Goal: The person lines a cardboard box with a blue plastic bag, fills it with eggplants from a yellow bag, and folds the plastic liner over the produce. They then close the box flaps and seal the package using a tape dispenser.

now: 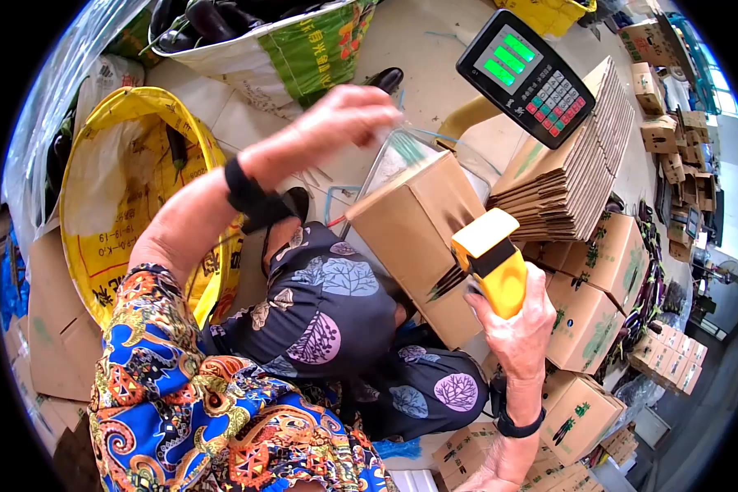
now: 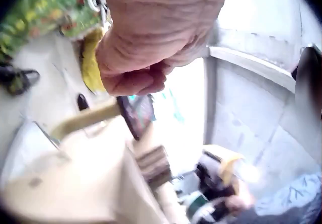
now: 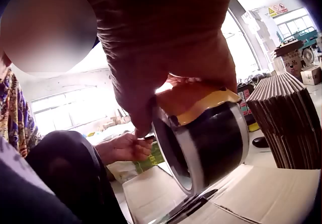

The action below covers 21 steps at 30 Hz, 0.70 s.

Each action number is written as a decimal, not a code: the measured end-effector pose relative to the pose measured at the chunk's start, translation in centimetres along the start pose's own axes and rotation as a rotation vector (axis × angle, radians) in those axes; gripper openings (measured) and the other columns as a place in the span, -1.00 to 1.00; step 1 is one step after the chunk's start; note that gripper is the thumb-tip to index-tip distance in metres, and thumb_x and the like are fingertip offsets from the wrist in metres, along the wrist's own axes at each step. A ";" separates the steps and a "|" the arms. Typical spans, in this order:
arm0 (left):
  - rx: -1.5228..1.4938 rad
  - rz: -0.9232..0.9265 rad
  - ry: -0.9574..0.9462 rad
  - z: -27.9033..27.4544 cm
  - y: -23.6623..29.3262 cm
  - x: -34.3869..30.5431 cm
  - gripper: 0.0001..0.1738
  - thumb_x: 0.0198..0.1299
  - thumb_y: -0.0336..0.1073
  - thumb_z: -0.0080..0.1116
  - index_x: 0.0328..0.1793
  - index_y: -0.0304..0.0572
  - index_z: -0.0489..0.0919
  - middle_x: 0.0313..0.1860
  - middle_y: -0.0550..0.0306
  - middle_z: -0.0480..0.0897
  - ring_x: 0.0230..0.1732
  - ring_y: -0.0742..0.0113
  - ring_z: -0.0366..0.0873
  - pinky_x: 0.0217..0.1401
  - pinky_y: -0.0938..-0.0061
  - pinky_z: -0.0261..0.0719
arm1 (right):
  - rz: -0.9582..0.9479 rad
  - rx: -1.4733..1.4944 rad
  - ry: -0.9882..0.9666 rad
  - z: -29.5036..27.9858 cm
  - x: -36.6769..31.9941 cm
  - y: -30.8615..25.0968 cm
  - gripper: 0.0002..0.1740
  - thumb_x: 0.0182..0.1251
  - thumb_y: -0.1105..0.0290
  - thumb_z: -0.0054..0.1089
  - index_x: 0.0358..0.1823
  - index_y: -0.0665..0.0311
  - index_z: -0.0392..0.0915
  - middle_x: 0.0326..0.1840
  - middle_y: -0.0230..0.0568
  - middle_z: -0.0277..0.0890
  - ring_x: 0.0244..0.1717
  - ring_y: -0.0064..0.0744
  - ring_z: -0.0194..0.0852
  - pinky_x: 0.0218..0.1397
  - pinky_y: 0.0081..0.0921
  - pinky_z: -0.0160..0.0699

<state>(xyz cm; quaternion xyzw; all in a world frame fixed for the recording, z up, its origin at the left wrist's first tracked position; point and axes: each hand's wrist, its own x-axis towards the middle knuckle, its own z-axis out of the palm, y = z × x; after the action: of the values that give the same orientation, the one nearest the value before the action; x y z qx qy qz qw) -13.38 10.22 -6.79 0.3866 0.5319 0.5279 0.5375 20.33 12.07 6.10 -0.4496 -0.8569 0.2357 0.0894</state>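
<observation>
My right hand [image 1: 517, 328] grips a yellow tape dispenser [image 1: 504, 287] over the near end of a brown carton [image 1: 402, 238]. In the right wrist view the dispenser's wide roll [image 3: 216, 143] stands close over the carton's top [image 3: 271, 191], beside printed dark eggplants. Blurred, my left hand [image 1: 340, 123] hovers past the carton's far end. Its fingers look loosely bent in the left wrist view, with nothing visible in them. The carton lies in front of my knees, beside a digital scale with a lit green display [image 1: 508, 59].
Flattened cartons [image 1: 562, 164] stand stacked behind the carton. A yellow sack-lined tub [image 1: 107, 197] holding an eggplant is at the left, and a large sack [image 1: 303, 53] of eggplants at the far side. Several printed cartons [image 1: 582, 320] stand at the right.
</observation>
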 end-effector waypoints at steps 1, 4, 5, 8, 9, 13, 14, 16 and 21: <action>-0.046 -0.059 0.073 -2.8 -1.0 0.3 -0.80 0.39 -0.16 0.19 -0.21 -0.11 0.61 -0.44 0.42 0.50 -0.44 0.67 0.40 -0.41 0.69 0.39 | 0.007 -0.023 -0.006 -0.1 -0.2 0.2 -0.29 -0.06 0.31 0.65 0.10 0.29 0.40 -0.16 0.07 0.63 -0.17 0.04 0.69 -0.08 -0.22 0.66; -0.020 -0.131 0.080 -6.0 -2.9 -0.6 -0.77 0.41 -0.09 0.18 -0.26 -0.01 0.56 -0.43 0.49 0.44 -0.44 0.70 0.33 -0.40 0.73 0.33 | -0.006 -0.126 -0.059 0.5 0.2 0.0 -0.25 -0.08 0.25 0.65 0.11 0.34 0.39 -0.16 0.11 0.60 -0.19 0.15 0.66 -0.14 -0.14 0.68; -0.020 -0.127 0.104 -6.1 -3.4 -0.7 -0.76 0.40 -0.09 0.19 -0.26 -0.02 0.57 -0.44 0.48 0.44 -0.43 0.70 0.34 -0.37 0.73 0.35 | -0.022 -0.159 -0.079 0.8 0.5 -0.1 -0.22 -0.09 0.22 0.65 0.12 0.36 0.39 -0.15 0.12 0.59 -0.20 0.18 0.65 -0.16 -0.12 0.69; -0.020 -0.116 0.154 -6.0 -3.8 -0.9 -0.73 0.38 -0.06 0.20 -0.27 -0.04 0.55 -0.45 0.48 0.43 -0.41 0.70 0.34 -0.32 0.72 0.37 | -0.021 -0.196 -0.094 0.9 1.4 -0.6 -0.22 -0.07 0.19 0.64 0.13 0.36 0.39 -0.14 0.11 0.58 -0.18 0.17 0.65 -0.15 -0.13 0.69; -0.016 -0.114 0.157 -5.9 -4.2 -0.9 -0.72 0.38 -0.05 0.19 -0.28 -0.03 0.54 -0.45 0.48 0.43 -0.41 0.70 0.34 -0.33 0.71 0.36 | -0.021 -0.201 -0.103 0.8 1.5 -0.8 -0.22 -0.07 0.19 0.64 0.13 0.36 0.39 -0.14 0.11 0.58 -0.18 0.17 0.65 -0.15 -0.13 0.69; 0.075 -0.065 0.184 -5.6 -5.9 -0.5 -0.69 0.37 -0.03 0.19 -0.29 -0.06 0.52 -0.43 0.48 0.44 -0.40 0.68 0.34 -0.34 0.68 0.35 | 0.000 -0.257 -0.144 1.1 2.3 -1.1 -0.22 -0.05 0.16 0.63 0.14 0.34 0.39 -0.14 0.10 0.58 -0.18 0.17 0.65 -0.16 -0.11 0.68; 0.118 -0.044 0.194 -5.5 -6.3 -0.4 -0.69 0.37 -0.03 0.19 -0.28 -0.08 0.52 -0.43 0.47 0.44 -0.41 0.67 0.35 -0.34 0.68 0.35 | 0.005 -0.255 -0.150 1.2 2.4 -1.2 -0.22 -0.05 0.16 0.63 0.14 0.34 0.39 -0.14 0.10 0.59 -0.18 0.17 0.65 -0.16 -0.11 0.68; 0.176 -0.032 0.196 -5.5 -7.2 -0.2 -0.70 0.39 -0.08 0.16 -0.26 -0.16 0.53 -0.50 0.44 0.43 -0.46 0.62 0.36 -0.39 0.65 0.33 | 0.012 -0.249 -0.159 1.5 2.8 -1.4 -0.24 -0.04 0.16 0.62 0.13 0.33 0.39 -0.15 0.10 0.59 -0.19 0.17 0.64 -0.17 -0.10 0.68; 0.358 0.011 0.290 -4.4 -11.9 0.6 -0.74 0.40 -0.18 0.14 -0.23 -0.24 0.51 -0.56 0.27 0.42 -0.47 0.54 0.37 -0.43 0.50 0.37 | 0.049 -0.251 -0.201 2.1 3.3 -1.7 -0.28 -0.03 0.17 0.62 0.08 0.31 0.39 -0.16 0.10 0.59 -0.20 0.19 0.63 -0.18 -0.08 0.66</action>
<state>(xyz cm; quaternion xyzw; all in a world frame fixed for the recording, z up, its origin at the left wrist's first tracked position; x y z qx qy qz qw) -15.87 8.48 -19.12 0.3990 0.6867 0.4779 0.3754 16.40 13.22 4.87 -0.4520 -0.8731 0.1727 -0.0596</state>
